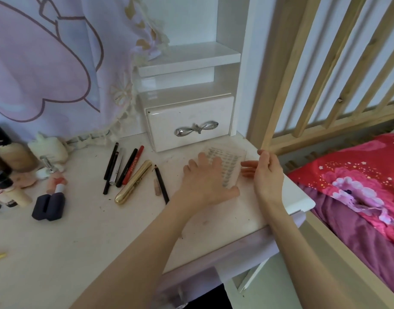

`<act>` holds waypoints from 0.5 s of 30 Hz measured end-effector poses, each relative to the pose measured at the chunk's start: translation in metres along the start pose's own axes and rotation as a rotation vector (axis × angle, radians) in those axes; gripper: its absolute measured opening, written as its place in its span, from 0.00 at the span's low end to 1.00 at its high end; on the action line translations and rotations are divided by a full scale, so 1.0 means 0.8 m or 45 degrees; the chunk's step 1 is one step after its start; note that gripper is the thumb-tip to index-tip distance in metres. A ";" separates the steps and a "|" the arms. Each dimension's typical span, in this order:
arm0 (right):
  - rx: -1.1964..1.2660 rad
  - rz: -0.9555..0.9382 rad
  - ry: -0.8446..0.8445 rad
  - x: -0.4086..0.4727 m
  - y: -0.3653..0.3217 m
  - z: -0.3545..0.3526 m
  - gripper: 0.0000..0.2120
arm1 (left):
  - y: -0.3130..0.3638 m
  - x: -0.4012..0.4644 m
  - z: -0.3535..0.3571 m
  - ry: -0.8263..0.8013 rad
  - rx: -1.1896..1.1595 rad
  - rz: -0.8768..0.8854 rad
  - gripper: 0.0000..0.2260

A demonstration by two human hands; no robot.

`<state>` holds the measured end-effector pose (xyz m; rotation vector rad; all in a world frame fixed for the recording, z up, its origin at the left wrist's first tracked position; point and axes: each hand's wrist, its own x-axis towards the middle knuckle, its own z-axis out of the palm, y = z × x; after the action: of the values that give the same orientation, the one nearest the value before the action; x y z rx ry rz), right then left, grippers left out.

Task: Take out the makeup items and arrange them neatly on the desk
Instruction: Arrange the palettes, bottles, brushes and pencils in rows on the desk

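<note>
A clear false-eyelash tray (228, 160) lies flat on the white desk (102, 230), in front of the small white drawer (189, 126). My left hand (206, 184) rests on the tray's left part with its fingers spread and straight. My right hand (266, 172) stands on edge at the tray's right side, fingers pointing left toward it. To the left lie several makeup pencils (122, 168), a gold tube (133, 182) and one black pencil (161, 184). Bottles (15, 156) and a dark lipstick case (49, 206) stand at the far left.
A white shelf unit (189, 61) rises behind the drawer. A pale curtain (57, 63) hangs at the back left. A wooden bed rail (325, 85) and red bedding (359, 179) border the desk's right edge.
</note>
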<state>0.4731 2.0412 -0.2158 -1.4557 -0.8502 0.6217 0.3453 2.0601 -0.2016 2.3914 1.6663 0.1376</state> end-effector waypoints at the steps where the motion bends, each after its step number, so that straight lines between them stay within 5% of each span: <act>1: -0.028 -0.006 0.012 0.000 0.000 0.000 0.14 | -0.005 0.000 -0.003 -0.039 -0.009 0.059 0.36; 6: -0.296 -0.088 -0.046 0.002 0.005 -0.001 0.17 | -0.045 0.006 -0.017 -0.101 -0.105 0.157 0.28; 11: -0.826 -0.297 -0.378 0.005 0.009 0.011 0.20 | -0.047 0.015 -0.005 0.053 -0.074 0.140 0.27; 15: -0.886 -0.356 -0.470 0.007 0.008 0.005 0.22 | -0.041 0.023 -0.008 0.103 -0.042 0.093 0.28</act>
<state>0.4739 2.0487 -0.2221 -1.8113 -1.6448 0.3962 0.3201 2.0890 -0.2041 2.4535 1.5977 0.2752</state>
